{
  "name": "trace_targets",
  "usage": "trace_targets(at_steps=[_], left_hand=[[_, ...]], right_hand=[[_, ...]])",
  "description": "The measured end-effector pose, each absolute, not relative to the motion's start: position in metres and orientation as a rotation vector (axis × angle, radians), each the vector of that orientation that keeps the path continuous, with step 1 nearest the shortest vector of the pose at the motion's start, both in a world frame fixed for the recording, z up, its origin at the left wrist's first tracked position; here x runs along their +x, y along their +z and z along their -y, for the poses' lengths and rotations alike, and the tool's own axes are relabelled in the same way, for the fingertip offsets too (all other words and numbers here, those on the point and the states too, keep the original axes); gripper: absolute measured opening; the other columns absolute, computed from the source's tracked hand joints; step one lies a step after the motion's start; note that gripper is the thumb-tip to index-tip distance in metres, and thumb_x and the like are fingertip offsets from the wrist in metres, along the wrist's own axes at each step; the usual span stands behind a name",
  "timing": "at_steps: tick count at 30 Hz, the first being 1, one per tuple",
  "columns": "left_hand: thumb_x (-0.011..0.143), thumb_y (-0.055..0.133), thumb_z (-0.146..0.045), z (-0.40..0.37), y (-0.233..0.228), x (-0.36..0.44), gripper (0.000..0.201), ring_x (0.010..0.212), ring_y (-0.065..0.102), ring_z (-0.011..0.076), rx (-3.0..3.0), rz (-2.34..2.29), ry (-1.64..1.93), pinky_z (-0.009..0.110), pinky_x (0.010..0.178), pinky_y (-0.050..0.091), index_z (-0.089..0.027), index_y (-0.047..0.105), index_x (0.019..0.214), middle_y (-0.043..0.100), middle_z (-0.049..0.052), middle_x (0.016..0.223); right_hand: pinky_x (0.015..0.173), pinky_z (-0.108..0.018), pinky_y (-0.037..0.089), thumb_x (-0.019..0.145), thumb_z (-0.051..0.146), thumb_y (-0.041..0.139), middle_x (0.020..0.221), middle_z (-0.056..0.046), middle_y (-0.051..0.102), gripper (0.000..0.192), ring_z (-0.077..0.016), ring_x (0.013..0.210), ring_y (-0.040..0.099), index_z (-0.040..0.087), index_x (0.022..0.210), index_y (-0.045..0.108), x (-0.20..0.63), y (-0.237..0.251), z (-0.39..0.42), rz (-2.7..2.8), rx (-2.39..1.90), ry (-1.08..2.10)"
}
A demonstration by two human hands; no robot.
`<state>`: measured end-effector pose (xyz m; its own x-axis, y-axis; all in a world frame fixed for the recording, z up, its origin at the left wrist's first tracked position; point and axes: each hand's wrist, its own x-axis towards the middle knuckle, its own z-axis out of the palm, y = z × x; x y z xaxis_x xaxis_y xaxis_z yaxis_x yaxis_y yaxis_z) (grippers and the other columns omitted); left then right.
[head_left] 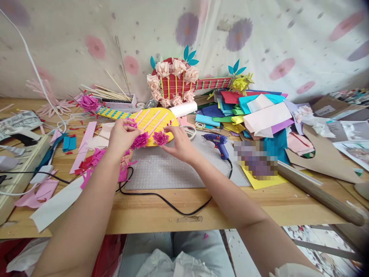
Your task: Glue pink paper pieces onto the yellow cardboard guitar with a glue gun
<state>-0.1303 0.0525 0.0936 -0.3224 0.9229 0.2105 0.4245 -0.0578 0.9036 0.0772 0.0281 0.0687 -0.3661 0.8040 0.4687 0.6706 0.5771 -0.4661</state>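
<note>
2 hands [123, 134] forward (fingers pinching).

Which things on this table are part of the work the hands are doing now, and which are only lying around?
In use:
- left hand on a pink paper flower
- right hand at another magenta flower
- yellow paper guitar under both

Lying about:
- blue glue gun
- stack of coloured paper
- red paper guitar
- wooden sticks
- cutting mat

I find no text I can read. The cardboard box [328, 109] at the far right of the counter [201, 209] carries a white label with dark print, but it is too small and blurred for me to make out.
</note>
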Motion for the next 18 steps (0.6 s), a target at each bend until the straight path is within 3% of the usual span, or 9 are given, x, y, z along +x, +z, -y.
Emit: trace_targets(at_steps=[7,13,18], left_hand=[[0.056,0.072,-0.019,-0.054,0.086,-0.135,0.037,0.065,0.061,0.0137,1.448,-1.671,1.351,0.027,0.068,0.047,-0.019,0.049,0.086,0.061,-0.003,0.068],[0.058,0.069,-0.018,-0.055,0.087,-0.13,0.036,0.067,0.061,0.0144,1.506,-1.712,1.285,0.029,0.072,0.046,-0.018,0.05,0.089,0.06,-0.003,0.068],[0.058,0.069,-0.017,-0.061,0.085,-0.121,0.038,0.071,0.061,0.0181,1.62,-1.808,1.142,0.031,0.072,0.046,-0.02,0.05,0.09,0.06,-0.002,0.066]], right_hand=[[0.098,-0.041,0.031,0.069,0.015,0.051,0.115,-0.011,0.06,0.061,-0.0287,0.11,0.042,0.014,0.129,0.042,0.028,0.056,-0.053,2.175,-1.115,0.191],[0.093,-0.039,0.034,0.07,0.01,0.044,0.092,-0.007,0.065,0.053,-0.0268,0.099,0.047,0.015,0.122,0.047,0.028,0.049,-0.058,2.078,-1.143,0.242],[0.091,-0.037,0.036,0.071,0.011,0.044,0.089,-0.008,0.064,0.047,-0.0253,0.098,0.05,0.013,0.119,0.047,0.036,0.048,-0.053,1.965,-1.19,0.309]])
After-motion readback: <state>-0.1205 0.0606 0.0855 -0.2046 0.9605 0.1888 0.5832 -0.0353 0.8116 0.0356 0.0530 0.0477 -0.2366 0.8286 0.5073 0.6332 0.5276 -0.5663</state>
